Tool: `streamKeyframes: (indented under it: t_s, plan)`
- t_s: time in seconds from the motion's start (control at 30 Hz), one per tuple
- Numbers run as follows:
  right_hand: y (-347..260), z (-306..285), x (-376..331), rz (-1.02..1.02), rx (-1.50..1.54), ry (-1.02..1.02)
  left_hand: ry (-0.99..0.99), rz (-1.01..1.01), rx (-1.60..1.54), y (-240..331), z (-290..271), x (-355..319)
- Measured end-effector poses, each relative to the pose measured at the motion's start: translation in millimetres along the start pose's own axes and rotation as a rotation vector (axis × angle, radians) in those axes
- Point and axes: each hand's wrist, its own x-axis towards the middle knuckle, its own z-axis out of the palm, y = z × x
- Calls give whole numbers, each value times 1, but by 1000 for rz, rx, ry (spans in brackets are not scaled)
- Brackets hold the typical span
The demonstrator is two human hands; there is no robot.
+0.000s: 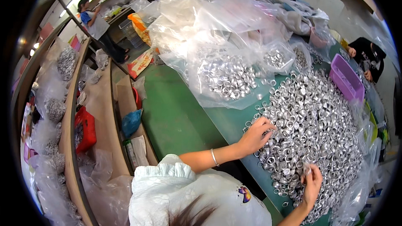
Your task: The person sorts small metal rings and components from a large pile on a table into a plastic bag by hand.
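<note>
- Beside the heap of small metal rings (310, 129), we cannot see what the right hand (312, 184) pinches; its fingertips cover it
- Our left hand (256, 136) lies on the heap's near edge, fingertips sunk among the rings
- The single rings are too small for us to tell apart
- Beyond the heap, clear plastic bags (217, 25) veil the rings inside them
- Past the purple tray (346, 79), a seated person (368, 56) is cut off by the dark rim
</note>
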Motion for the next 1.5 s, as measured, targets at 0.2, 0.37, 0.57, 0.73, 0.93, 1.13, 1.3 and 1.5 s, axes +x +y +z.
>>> streamKeyframes:
  t_s: [0.2,0.37,0.57,0.73,0.93,1.13,1.3,1.5]
  plan:
    - [-2,-62,-32,9,-82,166,193,30,202,-30,-9,-12]
    - [1,-122,-56,-2,-358,323,294,-97,133,-49,3,-33]
    - [11,-191,-84,41,-483,580,311,-24,133,-56,15,-33]
    - [1,-269,-70,-133,-626,1163,304,4,164,-49,18,-32]
    - [-18,-302,-23,-404,-531,1250,293,-3,217,-55,14,-33]
    - [9,-351,35,-411,-871,1137,276,-31,196,-57,19,-29]
    - [43,-344,48,316,-1214,732,294,-73,186,-59,17,-31]
    - [50,-333,40,487,-1287,730,305,-94,204,-57,18,-31]
